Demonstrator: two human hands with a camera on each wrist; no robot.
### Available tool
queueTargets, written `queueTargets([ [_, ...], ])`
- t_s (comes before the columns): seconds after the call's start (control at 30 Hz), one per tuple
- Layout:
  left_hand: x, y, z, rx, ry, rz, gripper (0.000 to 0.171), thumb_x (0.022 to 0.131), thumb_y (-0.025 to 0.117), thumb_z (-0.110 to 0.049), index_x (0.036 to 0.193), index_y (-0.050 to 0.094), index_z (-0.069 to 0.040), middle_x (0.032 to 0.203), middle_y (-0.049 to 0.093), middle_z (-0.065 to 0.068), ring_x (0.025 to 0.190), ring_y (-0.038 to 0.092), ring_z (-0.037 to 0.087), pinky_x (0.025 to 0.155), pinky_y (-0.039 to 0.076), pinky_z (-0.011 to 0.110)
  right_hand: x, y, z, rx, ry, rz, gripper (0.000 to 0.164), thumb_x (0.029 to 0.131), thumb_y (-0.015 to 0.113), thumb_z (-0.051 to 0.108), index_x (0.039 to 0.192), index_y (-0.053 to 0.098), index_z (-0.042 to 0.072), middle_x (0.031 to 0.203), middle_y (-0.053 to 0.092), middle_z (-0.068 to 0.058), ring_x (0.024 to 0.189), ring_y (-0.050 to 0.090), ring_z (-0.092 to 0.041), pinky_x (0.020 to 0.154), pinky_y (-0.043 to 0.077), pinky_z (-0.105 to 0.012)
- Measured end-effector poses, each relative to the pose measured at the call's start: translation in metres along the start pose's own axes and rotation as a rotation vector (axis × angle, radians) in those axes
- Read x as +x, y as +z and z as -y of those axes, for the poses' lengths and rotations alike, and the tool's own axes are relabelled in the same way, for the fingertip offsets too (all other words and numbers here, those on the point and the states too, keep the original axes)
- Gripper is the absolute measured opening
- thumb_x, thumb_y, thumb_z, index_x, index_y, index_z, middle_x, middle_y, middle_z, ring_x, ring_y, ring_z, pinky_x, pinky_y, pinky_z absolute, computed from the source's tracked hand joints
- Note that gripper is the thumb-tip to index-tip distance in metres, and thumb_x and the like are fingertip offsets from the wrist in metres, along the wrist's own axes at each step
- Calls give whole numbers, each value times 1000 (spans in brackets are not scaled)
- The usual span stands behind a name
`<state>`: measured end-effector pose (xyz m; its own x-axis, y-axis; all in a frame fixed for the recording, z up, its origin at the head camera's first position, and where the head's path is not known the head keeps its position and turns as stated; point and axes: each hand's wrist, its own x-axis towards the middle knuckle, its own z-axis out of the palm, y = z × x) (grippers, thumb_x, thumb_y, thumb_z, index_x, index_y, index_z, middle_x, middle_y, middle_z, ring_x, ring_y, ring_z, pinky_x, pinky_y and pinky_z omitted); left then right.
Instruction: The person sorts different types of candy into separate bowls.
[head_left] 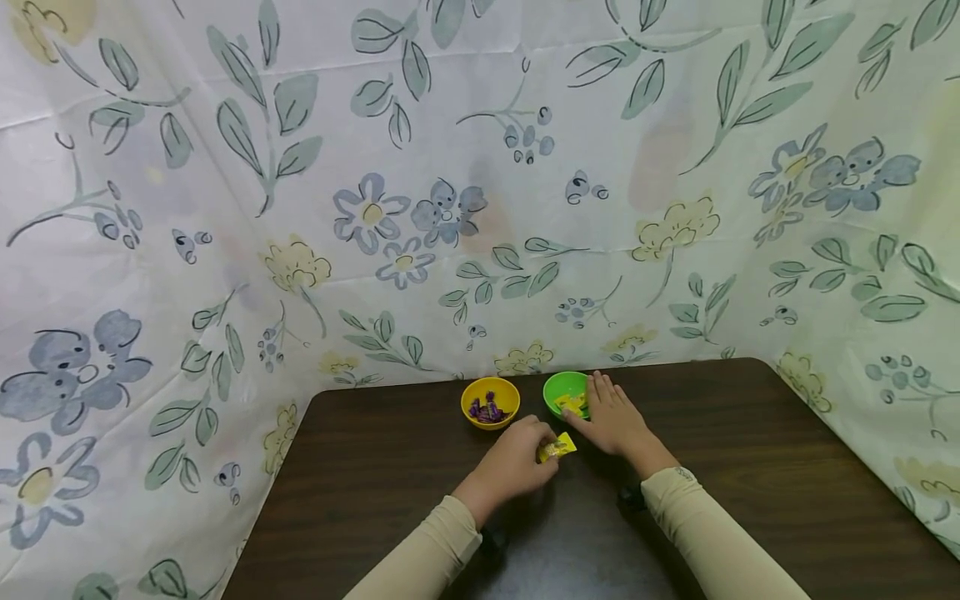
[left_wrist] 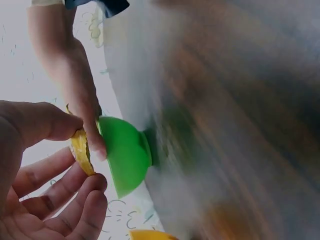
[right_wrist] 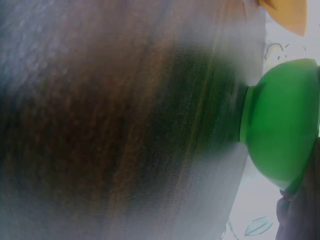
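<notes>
My left hand (head_left: 517, 457) pinches a yellow-wrapped candy (head_left: 557, 448) between thumb and fingertips, in front of two small bowls. The left wrist view shows this yellow wrapper (left_wrist: 81, 150) close up, with the green bowl beyond it. Straight fingers of my right hand (head_left: 618, 417) lie along the right side of the green bowl (head_left: 557, 386), its thumb at the near rim. Several yellow-wrapped candies (head_left: 573, 404) lie in that bowl, partly hidden by the hand. In the right wrist view, the green bowl (right_wrist: 282, 120) stands on the table with fingers against its side.
Left of the green bowl stands a yellow-orange bowl (head_left: 491, 387) holding several purple-wrapped candies (head_left: 489, 409). Both bowls are near the back edge of the dark wooden table (head_left: 360, 483). A floral cloth (head_left: 480, 208) hangs behind and along the sides.
</notes>
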<state>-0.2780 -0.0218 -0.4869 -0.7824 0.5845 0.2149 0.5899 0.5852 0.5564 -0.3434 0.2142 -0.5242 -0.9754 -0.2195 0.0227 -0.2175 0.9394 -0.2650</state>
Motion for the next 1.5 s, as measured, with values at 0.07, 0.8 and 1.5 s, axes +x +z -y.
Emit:
queueTargets([
  [0.07, 3, -2, 1, 4, -14, -19, 23, 94, 79, -15, 115, 76, -5, 102, 65, 2, 85, 58, 5, 81, 55, 19, 0, 0, 0, 4, -2, 0, 100, 107, 41, 66, 164, 16, -12, 174, 12, -33, 163, 12, -50, 132, 13, -62],
  [0.8, 56, -8, 16, 110, -113, -128, 23, 96, 74, -16, 114, 74, -3, 104, 68, 8, 84, 56, 13, 79, 56, 26, 1, -1, 2, 2, 1, 9, 103, 106, 38, 70, 165, 15, -11, 174, 12, -32, 163, 12, -49, 133, 12, -61],
  [1.5, 47, -4, 20, 138, -46, -131, 41, 100, 74, -28, 130, 71, -1, 118, 66, 13, 98, 66, 20, 91, 60, 36, 3, 0, -3, -17, -8, 15, 101, 107, 39, 68, 165, 14, -10, 174, 10, -31, 163, 11, -49, 132, 11, -62],
])
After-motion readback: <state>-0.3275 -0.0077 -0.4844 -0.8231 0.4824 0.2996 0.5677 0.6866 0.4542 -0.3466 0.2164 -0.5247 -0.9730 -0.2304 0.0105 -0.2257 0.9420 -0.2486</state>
